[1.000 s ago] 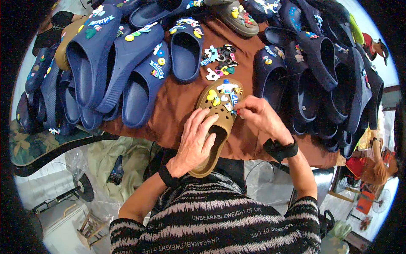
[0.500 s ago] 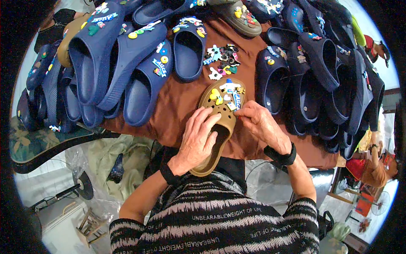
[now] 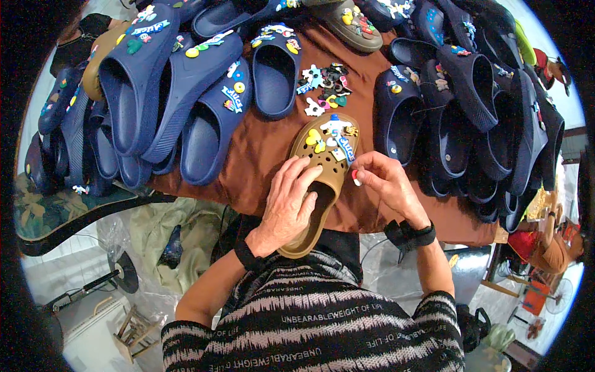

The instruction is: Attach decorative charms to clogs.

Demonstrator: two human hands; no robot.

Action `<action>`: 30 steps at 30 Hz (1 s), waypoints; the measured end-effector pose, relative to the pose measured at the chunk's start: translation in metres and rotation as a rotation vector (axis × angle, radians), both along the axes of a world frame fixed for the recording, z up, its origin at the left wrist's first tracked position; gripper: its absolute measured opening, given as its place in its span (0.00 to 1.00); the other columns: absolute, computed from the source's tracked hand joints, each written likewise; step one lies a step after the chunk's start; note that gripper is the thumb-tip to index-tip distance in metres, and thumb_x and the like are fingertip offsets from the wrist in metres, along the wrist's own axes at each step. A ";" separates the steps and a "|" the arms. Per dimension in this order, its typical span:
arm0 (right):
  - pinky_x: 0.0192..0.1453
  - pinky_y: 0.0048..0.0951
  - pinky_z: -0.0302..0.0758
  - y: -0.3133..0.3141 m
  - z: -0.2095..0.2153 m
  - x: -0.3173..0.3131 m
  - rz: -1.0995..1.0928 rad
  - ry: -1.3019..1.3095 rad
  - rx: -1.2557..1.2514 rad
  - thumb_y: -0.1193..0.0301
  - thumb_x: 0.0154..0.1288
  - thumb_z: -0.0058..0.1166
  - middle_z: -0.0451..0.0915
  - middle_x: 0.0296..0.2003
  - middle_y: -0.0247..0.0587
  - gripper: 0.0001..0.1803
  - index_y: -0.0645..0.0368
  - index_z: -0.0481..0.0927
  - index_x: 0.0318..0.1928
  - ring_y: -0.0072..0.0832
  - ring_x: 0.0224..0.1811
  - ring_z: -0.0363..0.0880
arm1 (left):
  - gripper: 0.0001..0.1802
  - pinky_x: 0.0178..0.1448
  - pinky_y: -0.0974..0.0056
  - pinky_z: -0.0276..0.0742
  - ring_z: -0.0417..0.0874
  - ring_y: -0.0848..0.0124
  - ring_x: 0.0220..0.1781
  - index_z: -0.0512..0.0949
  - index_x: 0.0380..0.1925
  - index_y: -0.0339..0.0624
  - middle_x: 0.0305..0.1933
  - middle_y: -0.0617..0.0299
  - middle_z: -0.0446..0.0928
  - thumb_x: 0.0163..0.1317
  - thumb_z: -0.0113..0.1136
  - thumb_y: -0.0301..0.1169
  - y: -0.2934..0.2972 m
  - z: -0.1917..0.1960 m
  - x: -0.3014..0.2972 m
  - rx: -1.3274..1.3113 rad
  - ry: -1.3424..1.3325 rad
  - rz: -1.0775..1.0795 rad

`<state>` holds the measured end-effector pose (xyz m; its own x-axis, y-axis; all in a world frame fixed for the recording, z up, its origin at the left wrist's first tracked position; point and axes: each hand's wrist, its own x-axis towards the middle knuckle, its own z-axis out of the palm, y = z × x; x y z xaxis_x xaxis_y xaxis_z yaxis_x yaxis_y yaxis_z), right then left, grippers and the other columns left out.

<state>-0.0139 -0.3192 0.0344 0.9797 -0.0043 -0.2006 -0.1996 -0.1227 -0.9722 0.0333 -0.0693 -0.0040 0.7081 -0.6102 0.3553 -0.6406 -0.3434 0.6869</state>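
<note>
A brown clog (image 3: 332,176) lies toe-away on the cloth in front of me, with white, yellow and blue charms fixed on its perforated toe. My left hand (image 3: 280,214) is closed over the clog's left side, its fingers on the upper and thumb at the opening. Just right of the clog, my right hand (image 3: 392,189) pinches a small red-and-white shoe charm (image 3: 356,178) between thumb and fingertips. Beyond the toe lies a loose pile of charms (image 3: 331,84) in white, black, pink and other colours.
Stacked navy clogs (image 3: 214,139) crowd the left side, and more navy clogs (image 3: 449,133) fill the right. Another brown clog (image 3: 359,37) rests at the far edge. Brown cloth (image 3: 248,186) covers the table. People are at the far right, beside a fan (image 3: 559,296).
My right hand has drawn back slightly from the clog's edge, and the red-and-white charm now shows in its fingers. The left hand and clog stay nearly in place.
</note>
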 end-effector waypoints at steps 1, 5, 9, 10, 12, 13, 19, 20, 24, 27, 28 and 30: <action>0.49 0.29 0.78 0.002 0.002 -0.001 0.001 0.001 0.002 0.74 0.72 0.59 0.84 0.39 0.34 0.08 0.65 0.83 0.46 0.22 0.43 0.80 | 0.31 0.79 0.46 0.61 0.63 0.44 0.76 0.69 0.65 0.40 0.71 0.46 0.66 0.60 0.62 0.21 0.000 0.000 0.000 0.002 0.001 0.001; 0.50 0.25 0.76 0.012 0.004 0.007 -0.010 -0.018 0.096 0.74 0.72 0.59 0.84 0.40 0.32 0.08 0.64 0.83 0.46 0.19 0.43 0.78 | 0.32 0.76 0.45 0.62 0.65 0.44 0.73 0.69 0.66 0.43 0.69 0.47 0.66 0.59 0.62 0.22 0.000 0.000 -0.001 0.002 -0.022 0.015; 0.51 0.26 0.76 0.013 -0.016 0.015 -0.029 -0.095 -0.074 0.73 0.72 0.60 0.84 0.39 0.34 0.07 0.64 0.83 0.45 0.22 0.40 0.79 | 0.32 0.77 0.46 0.62 0.65 0.45 0.73 0.69 0.66 0.43 0.69 0.48 0.66 0.59 0.62 0.22 -0.001 -0.002 -0.001 -0.005 -0.015 0.015; 0.51 0.26 0.76 0.012 -0.024 0.015 -0.029 -0.094 -0.074 0.73 0.72 0.60 0.84 0.39 0.34 0.07 0.64 0.83 0.45 0.22 0.40 0.79 | 0.32 0.77 0.46 0.62 0.65 0.45 0.73 0.69 0.66 0.43 0.69 0.48 0.66 0.59 0.62 0.22 -0.001 -0.002 -0.001 -0.006 -0.013 0.016; 0.50 0.28 0.76 0.011 -0.039 0.013 -0.099 -0.245 -0.135 0.72 0.71 0.60 0.84 0.36 0.37 0.07 0.63 0.84 0.45 0.25 0.39 0.80 | 0.32 0.78 0.45 0.61 0.63 0.44 0.76 0.69 0.65 0.40 0.71 0.46 0.66 0.59 0.63 0.20 -0.002 0.000 -0.001 0.006 -0.003 0.005; 0.50 0.28 0.76 0.011 -0.039 0.014 -0.097 -0.243 -0.135 0.72 0.71 0.60 0.84 0.36 0.37 0.07 0.63 0.84 0.45 0.25 0.39 0.80 | 0.32 0.78 0.45 0.61 0.63 0.44 0.76 0.69 0.65 0.40 0.71 0.46 0.66 0.59 0.63 0.20 -0.001 0.000 -0.001 0.006 -0.002 0.006; 0.42 0.35 0.76 0.008 -0.029 0.013 -0.086 -0.075 -0.273 0.64 0.70 0.63 0.83 0.30 0.43 0.13 0.62 0.84 0.40 0.32 0.35 0.82 | 0.33 0.77 0.45 0.62 0.64 0.44 0.74 0.68 0.66 0.43 0.69 0.47 0.66 0.59 0.62 0.21 -0.001 -0.003 0.000 -0.014 -0.023 0.011; 0.41 0.38 0.76 0.008 -0.023 0.014 -0.056 -0.032 -0.376 0.59 0.71 0.61 0.82 0.29 0.47 0.16 0.62 0.85 0.38 0.37 0.33 0.82 | 0.33 0.77 0.45 0.62 0.64 0.44 0.74 0.68 0.66 0.43 0.69 0.47 0.66 0.58 0.63 0.22 -0.001 -0.003 0.000 -0.007 -0.023 0.011; 0.37 0.47 0.76 0.012 -0.013 0.015 0.014 -0.051 -0.716 0.47 0.71 0.56 0.82 0.29 0.54 0.26 0.60 0.84 0.32 0.50 0.32 0.83 | 0.35 0.79 0.45 0.60 0.61 0.42 0.76 0.67 0.67 0.40 0.71 0.45 0.64 0.58 0.65 0.22 0.001 0.000 0.000 -0.019 0.017 -0.023; 0.35 0.49 0.75 0.013 -0.010 0.019 0.082 -0.022 -0.856 0.44 0.71 0.54 0.82 0.27 0.54 0.29 0.58 0.84 0.29 0.53 0.32 0.83 | 0.35 0.79 0.44 0.60 0.60 0.42 0.77 0.67 0.67 0.40 0.72 0.45 0.63 0.58 0.66 0.26 0.003 0.000 0.000 -0.014 0.017 -0.034; 0.35 0.49 0.75 0.012 -0.012 0.021 0.081 -0.019 -0.856 0.44 0.71 0.54 0.82 0.27 0.54 0.29 0.58 0.84 0.29 0.53 0.32 0.83 | 0.35 0.79 0.44 0.60 0.60 0.42 0.77 0.67 0.67 0.40 0.72 0.45 0.63 0.58 0.66 0.26 0.003 0.000 0.001 -0.013 0.020 -0.036; 0.32 0.49 0.77 0.011 -0.018 0.026 0.174 -0.086 -0.960 0.42 0.71 0.52 0.82 0.24 0.52 0.31 0.57 0.86 0.27 0.51 0.28 0.84 | 0.36 0.79 0.43 0.59 0.59 0.41 0.77 0.67 0.67 0.40 0.73 0.44 0.62 0.58 0.67 0.29 0.003 -0.003 0.001 -0.008 0.027 -0.037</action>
<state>0.0116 -0.3085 0.0163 0.9933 0.0173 -0.1146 -0.0369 -0.8902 -0.4542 0.0342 -0.0661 -0.0067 0.6949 -0.6332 0.3409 -0.6336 -0.3148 0.7068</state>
